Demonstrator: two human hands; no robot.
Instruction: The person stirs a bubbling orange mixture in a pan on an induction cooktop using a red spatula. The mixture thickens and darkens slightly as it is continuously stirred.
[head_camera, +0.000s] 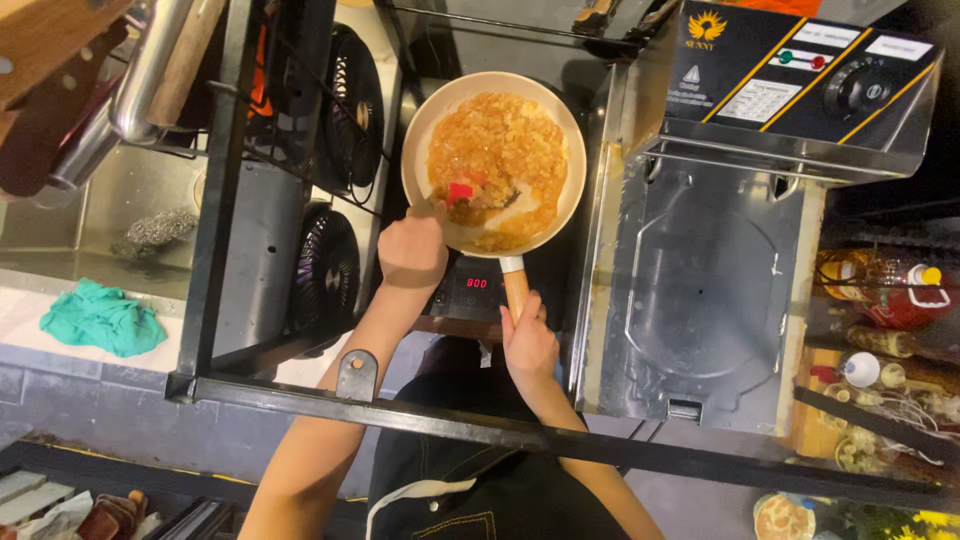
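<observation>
A cream-coloured frying pan (494, 160) is seen on an induction cooktop (470, 290) whose red display is lit. The pan's wooden handle (516, 292) is gripped by the closed right hand (528, 342), close to where it meets the pan. A red spatula (459, 191) is held by the left hand (412, 248), which is closed around its shaft; the red blade is resting in the food near the pan's near edge.

The pan is filled with orange-brown chopped food (505, 150) in a glossy sauce, spread across most of the base, with a bare patch cleared beside the spatula.

Several risks can be judged from this. Food could be pushed over the low rim nearest the left hand if the spatula is swept outward. With the heat on, the sauce could be scorched where it lies thin. The left wrist is held just above the hot rim, so a burn could be caused by a small drop.

To the right a steel deep fryer (710, 290) is seen; at the left, a teal cloth (100, 318) lies by a sink (100, 215).
</observation>
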